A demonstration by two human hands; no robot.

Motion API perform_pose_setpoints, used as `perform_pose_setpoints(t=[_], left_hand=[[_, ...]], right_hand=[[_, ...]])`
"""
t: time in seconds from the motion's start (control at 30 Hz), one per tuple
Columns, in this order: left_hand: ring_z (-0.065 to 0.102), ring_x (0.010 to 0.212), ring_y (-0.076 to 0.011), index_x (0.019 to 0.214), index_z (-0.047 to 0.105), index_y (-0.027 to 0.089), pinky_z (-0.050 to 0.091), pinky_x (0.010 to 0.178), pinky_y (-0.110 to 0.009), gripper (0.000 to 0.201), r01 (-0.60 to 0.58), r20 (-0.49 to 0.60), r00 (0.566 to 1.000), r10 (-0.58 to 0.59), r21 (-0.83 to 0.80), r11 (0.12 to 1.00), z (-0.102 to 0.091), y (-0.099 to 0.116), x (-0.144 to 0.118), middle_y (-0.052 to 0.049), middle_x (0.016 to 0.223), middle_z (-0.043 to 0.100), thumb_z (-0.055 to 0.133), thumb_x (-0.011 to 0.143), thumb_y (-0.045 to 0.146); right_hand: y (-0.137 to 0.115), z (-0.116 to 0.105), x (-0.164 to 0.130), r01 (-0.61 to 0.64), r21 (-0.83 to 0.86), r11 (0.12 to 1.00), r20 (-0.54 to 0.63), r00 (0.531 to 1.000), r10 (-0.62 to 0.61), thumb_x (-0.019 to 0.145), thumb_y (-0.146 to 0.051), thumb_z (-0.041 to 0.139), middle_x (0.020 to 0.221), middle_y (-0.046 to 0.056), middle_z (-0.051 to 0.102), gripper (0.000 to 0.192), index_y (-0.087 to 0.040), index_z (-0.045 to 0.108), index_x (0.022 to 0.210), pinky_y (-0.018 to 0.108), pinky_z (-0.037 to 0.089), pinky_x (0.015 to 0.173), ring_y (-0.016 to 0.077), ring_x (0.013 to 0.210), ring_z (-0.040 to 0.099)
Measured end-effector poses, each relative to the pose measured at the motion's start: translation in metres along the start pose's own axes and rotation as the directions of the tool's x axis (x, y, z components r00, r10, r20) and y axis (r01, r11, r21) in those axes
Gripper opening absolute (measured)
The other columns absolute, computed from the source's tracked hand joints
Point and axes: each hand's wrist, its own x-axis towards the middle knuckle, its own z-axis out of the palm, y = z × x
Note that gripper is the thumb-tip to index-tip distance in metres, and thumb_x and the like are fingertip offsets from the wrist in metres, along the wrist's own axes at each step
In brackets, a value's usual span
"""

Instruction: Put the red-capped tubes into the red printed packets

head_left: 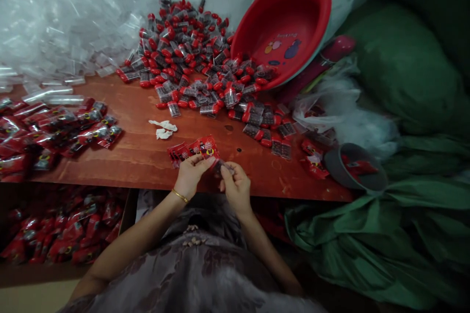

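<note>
My left hand (191, 173) and my right hand (235, 186) meet at the near edge of the brown table (139, 146). Together they pinch a small clear packet with a red card (216, 162) between the fingertips. A short row of similar red packets (191, 149) lies on the table just beyond my left hand. A gold bangle sits on my left wrist.
A heap of red-capped clear tubes (198, 63) spreads from a tilted red basin (286, 24) at the back. Filled packets (55, 129) pile at the left, more in a box (62, 230) below. Clear empty bags (55, 24) lie behind. A grey cup (354, 168) and green sacks (396, 205) are to the right.
</note>
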Motion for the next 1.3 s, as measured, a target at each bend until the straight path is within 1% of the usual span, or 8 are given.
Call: perform_pose_setpoints(t=[0.23, 0.4, 0.5, 0.83, 0.97, 1.07, 1.17, 1.3], left_hand=[[0.060, 0.061, -0.0087, 0.073, 0.068, 0.014, 0.047, 0.067, -0.022, 0.036, -0.120, -0.162, 0.982, 0.100, -0.113, 0.986, 0.004, -0.018, -0.005, 0.000, 0.069, 0.069, 0.084, 0.048, 0.033], [0.058, 0.056, -0.0086, 0.070, 0.068, 0.012, 0.046, 0.059, -0.021, 0.034, -0.050, 0.003, 0.999, 0.051, -0.076, 0.996, 0.002, -0.014, -0.002, -0.001, 0.065, 0.068, 0.084, 0.050, 0.035], [0.057, 0.054, -0.0086, 0.072, 0.070, 0.013, 0.045, 0.056, -0.020, 0.033, -0.025, 0.102, 0.994, 0.029, -0.037, 0.999, 0.001, -0.009, 0.000, 0.000, 0.063, 0.066, 0.083, 0.053, 0.036], [0.054, 0.046, -0.0084, 0.070, 0.067, 0.012, 0.040, 0.042, -0.019, 0.036, 0.012, 0.102, 0.995, -0.009, -0.030, 0.999, -0.001, 0.005, 0.005, -0.001, 0.059, 0.064, 0.082, 0.052, 0.038], [0.045, 0.037, -0.0052, 0.064, 0.066, 0.011, 0.033, 0.035, -0.017, 0.034, 0.029, 0.065, 0.997, -0.032, 0.051, 0.998, -0.004, 0.011, 0.008, 0.003, 0.047, 0.055, 0.084, 0.047, 0.035], [0.049, 0.042, -0.0060, 0.066, 0.066, 0.011, 0.035, 0.037, -0.016, 0.036, 0.009, 0.030, 0.999, -0.010, 0.038, 0.999, -0.006, 0.014, 0.011, 0.000, 0.055, 0.061, 0.084, 0.047, 0.036], [0.047, 0.040, -0.0050, 0.067, 0.065, 0.010, 0.033, 0.035, -0.016, 0.039, 0.007, 0.069, 0.998, -0.009, 0.024, 1.000, -0.006, 0.011, 0.009, 0.000, 0.054, 0.060, 0.082, 0.050, 0.041], [0.038, 0.028, -0.0055, 0.058, 0.058, 0.013, 0.029, 0.027, -0.019, 0.042, 0.077, 0.104, 0.991, -0.081, 0.043, 0.996, -0.006, 0.004, 0.000, 0.006, 0.040, 0.046, 0.079, 0.052, 0.048]], right_hand=[[0.011, 0.015, -0.006, -0.011, 0.071, 0.997, -0.068, 0.998, 0.016, 0.085, -0.047, 0.051, 0.055, -0.009, 0.048, 0.027, -0.020, 0.051, 0.088, 0.017, 0.036, 0.035, 0.0052, 0.035, 0.044], [0.004, 0.014, -0.001, -0.021, 0.046, 0.999, -0.017, 1.000, 0.021, 0.083, -0.048, 0.053, 0.061, -0.007, 0.054, 0.029, -0.019, 0.052, 0.088, 0.016, 0.033, 0.033, 0.0035, 0.034, 0.042], [0.003, 0.017, 0.002, -0.020, 0.046, 0.999, -0.054, 0.998, 0.023, 0.085, -0.047, 0.051, 0.061, -0.006, 0.054, 0.029, -0.019, 0.052, 0.088, 0.017, 0.035, 0.035, 0.0036, 0.036, 0.042], [0.001, 0.031, 0.004, -0.012, 0.070, 0.997, 0.037, 0.999, 0.009, 0.084, -0.046, 0.052, 0.056, -0.008, 0.051, 0.027, -0.019, 0.052, 0.083, 0.018, 0.033, 0.034, 0.0046, 0.034, 0.042], [0.004, 0.030, 0.005, -0.095, 0.228, 0.969, 0.150, 0.987, 0.062, 0.086, -0.047, 0.049, 0.070, -0.005, 0.060, 0.027, -0.021, 0.053, 0.090, 0.019, 0.036, 0.038, 0.0041, 0.037, 0.044], [0.003, 0.025, 0.004, -0.083, 0.191, 0.978, 0.244, 0.969, 0.035, 0.084, -0.044, 0.053, 0.074, -0.003, 0.063, 0.027, -0.021, 0.054, 0.099, 0.020, 0.043, 0.047, 0.0056, 0.043, 0.051], [-0.003, 0.022, 0.001, -0.056, 0.118, 0.991, 0.238, 0.971, 0.026, 0.082, -0.042, 0.057, 0.072, -0.002, 0.064, 0.025, -0.019, 0.056, 0.092, 0.020, 0.042, 0.045, 0.0060, 0.043, 0.052], [-0.006, 0.026, 0.001, -0.088, 0.117, 0.989, 0.204, 0.977, 0.063, 0.079, -0.044, 0.059, 0.066, -0.003, 0.063, 0.026, -0.019, 0.055, 0.083, 0.020, 0.039, 0.039, 0.0063, 0.038, 0.049]])
